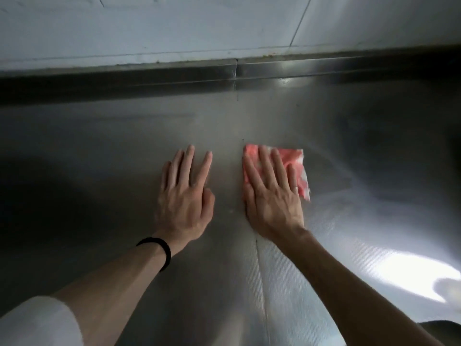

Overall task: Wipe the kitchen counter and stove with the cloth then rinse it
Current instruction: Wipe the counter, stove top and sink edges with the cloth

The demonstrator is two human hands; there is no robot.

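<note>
Now your right hand [272, 193] lies flat, fingers straight and close together, pressing the pink-and-white cloth [295, 159] onto the steel counter [99, 151]. The cloth shows past your fingertips and to their right. Your left hand [185, 193] rests flat on bare steel just beside it, fingers slightly spread, with a black band [161, 250] round its wrist.

A kitchen: a brushed stainless-steel counter [124, 151] with a raised steel backsplash [324, 68] meets pale wall tiles [174, 28].
</note>
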